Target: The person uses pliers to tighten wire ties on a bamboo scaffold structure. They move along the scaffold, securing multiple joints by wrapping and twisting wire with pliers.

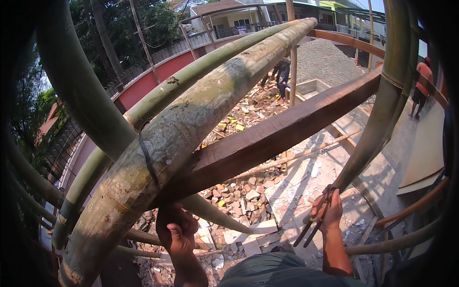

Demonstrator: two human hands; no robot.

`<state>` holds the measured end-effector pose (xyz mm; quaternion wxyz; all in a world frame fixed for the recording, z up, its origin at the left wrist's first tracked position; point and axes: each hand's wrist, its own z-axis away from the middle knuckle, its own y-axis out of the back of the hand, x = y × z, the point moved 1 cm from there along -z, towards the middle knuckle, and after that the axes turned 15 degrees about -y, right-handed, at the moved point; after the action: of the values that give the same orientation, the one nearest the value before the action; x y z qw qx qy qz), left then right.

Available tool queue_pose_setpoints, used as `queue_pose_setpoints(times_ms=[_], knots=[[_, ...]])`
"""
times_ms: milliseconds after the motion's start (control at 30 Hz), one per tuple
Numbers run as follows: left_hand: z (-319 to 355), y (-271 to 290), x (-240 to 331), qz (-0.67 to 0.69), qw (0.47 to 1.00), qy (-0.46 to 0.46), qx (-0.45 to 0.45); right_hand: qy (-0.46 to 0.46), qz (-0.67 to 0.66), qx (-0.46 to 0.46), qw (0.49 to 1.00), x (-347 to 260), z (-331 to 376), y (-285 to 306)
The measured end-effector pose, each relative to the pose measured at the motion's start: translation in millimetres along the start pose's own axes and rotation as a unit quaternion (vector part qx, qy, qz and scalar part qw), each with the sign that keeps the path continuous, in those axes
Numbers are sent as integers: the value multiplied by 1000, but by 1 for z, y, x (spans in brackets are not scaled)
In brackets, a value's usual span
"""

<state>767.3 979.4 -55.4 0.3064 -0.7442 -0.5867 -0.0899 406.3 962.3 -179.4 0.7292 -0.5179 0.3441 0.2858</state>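
thick bamboo pole [191, 115]: slants above left hand [179, 232]
dark wooden beam [277, 135]: just above left hand
left hand: curled, cannot tell on what
right hand [331, 213]: grasping pliers [312, 221]
pliers: handles pointing down-left from right hand
black tie [148, 161]: around thick bamboo pole, above left hand

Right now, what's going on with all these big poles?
A person is among bamboo poles. Their right hand holds a dark pincer-like tool. Their left hand is curled just under the near end of a brown wooden beam; I can't tell whether it grips anything. A black tie runs across the thick bamboo pole there, and rubble lies below.
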Motion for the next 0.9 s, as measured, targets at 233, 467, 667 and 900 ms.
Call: queue_pose_setpoints(times_ms=[233,467,667,900], knots=[[6,-8,-1,-93,986,-52,128,-246,57,57,966,133,-24,45],[11,-13,-33,-340,892,-236,182,-465,75,-91,877,148,-32,71],[12,-15,-34,-487,809,-223,243,-596,55,-153,786,185,-30,75],[4,-19,-11,-246,961,-94,86,-437,93,-328,833,120,19,-8]])
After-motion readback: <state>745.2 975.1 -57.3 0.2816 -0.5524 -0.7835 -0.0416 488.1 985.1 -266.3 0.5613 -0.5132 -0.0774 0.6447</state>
